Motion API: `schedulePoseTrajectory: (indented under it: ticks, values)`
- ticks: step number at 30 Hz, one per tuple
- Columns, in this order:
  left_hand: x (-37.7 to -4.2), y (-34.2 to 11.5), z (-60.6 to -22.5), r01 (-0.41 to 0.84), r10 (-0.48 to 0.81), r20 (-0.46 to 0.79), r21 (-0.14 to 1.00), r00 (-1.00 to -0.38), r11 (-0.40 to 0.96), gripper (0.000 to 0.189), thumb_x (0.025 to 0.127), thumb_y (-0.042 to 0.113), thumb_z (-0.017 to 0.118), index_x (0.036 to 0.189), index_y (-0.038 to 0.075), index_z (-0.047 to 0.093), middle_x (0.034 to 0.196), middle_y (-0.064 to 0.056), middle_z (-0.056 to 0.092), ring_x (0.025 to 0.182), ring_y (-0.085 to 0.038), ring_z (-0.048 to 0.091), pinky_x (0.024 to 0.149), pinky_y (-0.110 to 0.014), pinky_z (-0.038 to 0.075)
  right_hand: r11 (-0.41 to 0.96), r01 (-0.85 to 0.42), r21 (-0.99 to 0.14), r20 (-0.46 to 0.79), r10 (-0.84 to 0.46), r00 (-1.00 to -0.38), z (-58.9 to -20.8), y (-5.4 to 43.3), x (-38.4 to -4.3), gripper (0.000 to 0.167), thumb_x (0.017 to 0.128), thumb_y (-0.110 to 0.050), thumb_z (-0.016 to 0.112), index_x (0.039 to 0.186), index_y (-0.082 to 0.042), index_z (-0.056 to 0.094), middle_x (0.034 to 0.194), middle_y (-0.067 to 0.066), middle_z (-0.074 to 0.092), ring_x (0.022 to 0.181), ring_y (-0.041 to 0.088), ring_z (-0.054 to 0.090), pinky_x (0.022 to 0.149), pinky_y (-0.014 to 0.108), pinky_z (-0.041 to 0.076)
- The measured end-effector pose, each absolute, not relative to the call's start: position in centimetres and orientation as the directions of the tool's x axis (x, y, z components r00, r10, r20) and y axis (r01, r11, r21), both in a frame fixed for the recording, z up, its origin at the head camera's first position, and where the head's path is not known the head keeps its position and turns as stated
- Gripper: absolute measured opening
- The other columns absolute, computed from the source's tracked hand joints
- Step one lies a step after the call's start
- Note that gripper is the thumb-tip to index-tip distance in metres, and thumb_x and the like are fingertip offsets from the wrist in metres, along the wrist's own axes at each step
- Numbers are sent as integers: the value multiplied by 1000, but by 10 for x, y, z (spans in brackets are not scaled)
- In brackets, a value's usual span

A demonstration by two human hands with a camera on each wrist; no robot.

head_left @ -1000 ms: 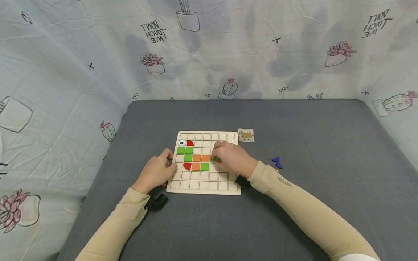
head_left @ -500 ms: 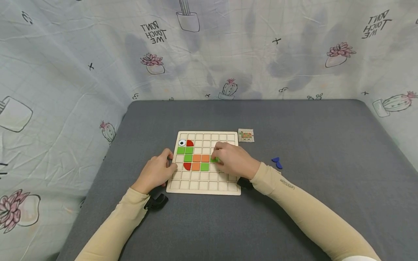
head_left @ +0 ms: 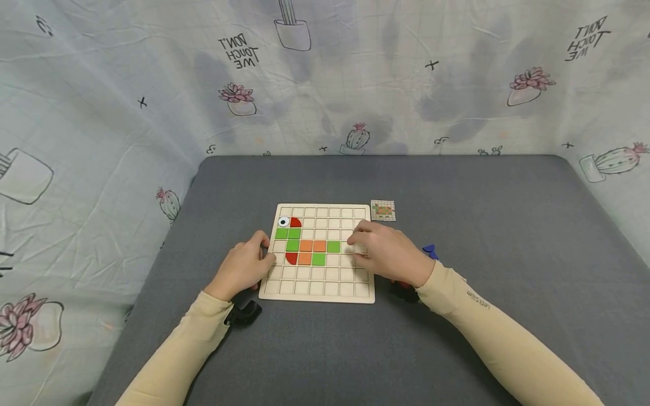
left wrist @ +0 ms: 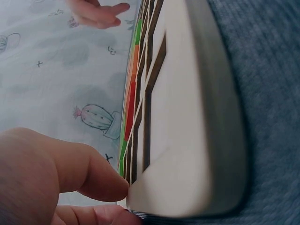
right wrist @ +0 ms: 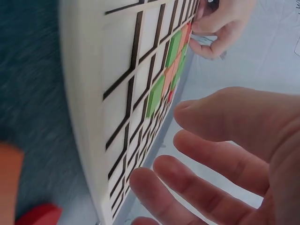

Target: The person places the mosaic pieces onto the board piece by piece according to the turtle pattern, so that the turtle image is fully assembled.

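Observation:
A pale wooden grid board point(head_left: 317, 290) lies on the table, bearing green, orange and red pieces and a white eye tile point(head_left: 284, 222). My left hand point(head_left: 244, 265) holds the board's left edge; the left wrist view shows the thumb point(left wrist: 105, 180) on the rim with a finger just below it. Over the board's right part hovers my right hand point(head_left: 388, 251), fingers loosely spread and nothing between them. Left of its fingertips, a green square tile point(head_left: 333, 247) sits in a cell at the right end of the orange row.
A small pattern card point(head_left: 383, 210) lies by the board's upper right corner. Blue pieces point(head_left: 429, 250) are partly hidden behind my right wrist. Close to the board's edge, the right wrist view shows an orange piece point(right wrist: 9, 180) and a red piece point(right wrist: 40, 215) on the table.
My right hand has let go of the green square tile and moved right, its fingers spreading. The tile stays in its cell, fully visible. My left hand has not moved.

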State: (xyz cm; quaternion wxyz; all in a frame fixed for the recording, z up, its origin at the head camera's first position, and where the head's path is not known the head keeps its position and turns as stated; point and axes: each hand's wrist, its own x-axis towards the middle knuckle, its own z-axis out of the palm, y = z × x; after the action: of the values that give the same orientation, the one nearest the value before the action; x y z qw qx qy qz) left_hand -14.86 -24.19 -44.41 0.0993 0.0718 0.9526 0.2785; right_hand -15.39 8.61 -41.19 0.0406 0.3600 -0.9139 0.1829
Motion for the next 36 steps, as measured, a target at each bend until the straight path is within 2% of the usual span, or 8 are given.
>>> schedulePoseTrajectory:
  ticks: [5, 12, 19, 24, 31, 36]
  values:
    - [-148, -241, -443, 79, 188, -151, 540, -970, 838, 22, 102, 19, 56, 119, 6, 53, 63, -3, 56, 39, -16, 56, 44, -33, 43, 680, -649, -342, 216, -615, -758, -412, 102, -149, 21, 87, -13, 83, 107, -8, 78, 104, 6, 69, 75, 11, 60, 63, 29, 51]
    - [-149, -242, -444, 80, 188, -149, 539, -971, 839, 22, 102, 20, 55, 119, 6, 53, 63, -3, 56, 39, -16, 56, 43, -33, 43, 718, -616, -324, 202, -584, -786, -416, 121, -143, 23, 86, -11, 82, 109, -8, 77, 107, 5, 69, 76, 11, 62, 62, 28, 53]
    - [-149, -242, -446, 77, 188, -153, 543, -970, 836, 23, 102, 21, 56, 119, 7, 53, 63, -3, 56, 39, -17, 57, 45, -34, 44, 725, -603, -333, 199, -571, -796, -418, 135, -138, 22, 87, -9, 79, 109, -10, 77, 107, 3, 68, 73, 10, 59, 59, 26, 48]
    - [-149, -242, -448, 80, 191, -150, 545, -970, 835, 23, 102, 21, 56, 119, 7, 52, 64, -3, 56, 39, -17, 57, 45, -34, 44, 726, -612, -313, 217, -573, -790, -422, 140, -132, 23, 86, -10, 81, 109, -11, 78, 108, 1, 69, 80, 15, 66, 61, 28, 52]
    - [-149, -242, -449, 84, 193, -145, 545, -970, 834, 23, 101, 21, 55, 119, 7, 53, 63, -3, 56, 39, -17, 56, 44, -34, 43, 712, -636, -298, 244, -588, -771, -426, 145, -122, 22, 84, -12, 84, 105, -12, 78, 106, 0, 69, 80, 13, 66, 59, 26, 52]
    - [-149, -241, -448, 78, 187, -150, 542, -971, 837, 23, 102, 21, 55, 119, 7, 53, 64, -3, 56, 39, -17, 56, 44, -33, 43, 705, -648, -286, 264, -593, -761, -428, 145, -116, 20, 81, -9, 86, 100, -13, 77, 99, -2, 67, 75, 10, 60, 54, 21, 45]
